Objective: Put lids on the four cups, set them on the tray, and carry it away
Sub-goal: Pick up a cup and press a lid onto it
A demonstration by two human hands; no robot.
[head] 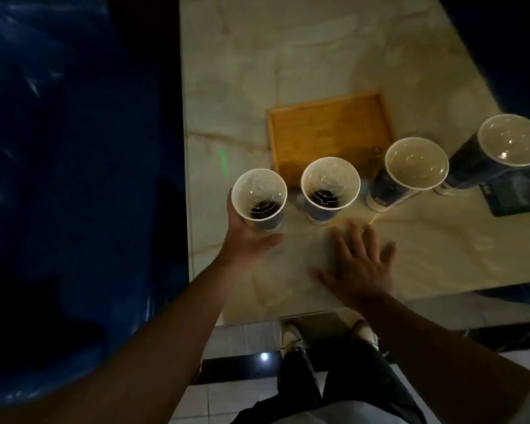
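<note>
left hand (pixel 251 237) grips the leftmost cup (pixel 259 198) low, right hand (pixel 360 267) flat and empty; thin paper probably squishes, so hold gently mid-wall.

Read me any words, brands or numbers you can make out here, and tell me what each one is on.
No text is legible.
Cups: dark blue printed sleeves with pale patches, too blurred to read.
Dark card at the table's right edge: pale print, too blurred to read.
Lids: embossed marks only, unreadable.
Tray: no text visible.
Green specks on the table: light dots, not writing.
</note>
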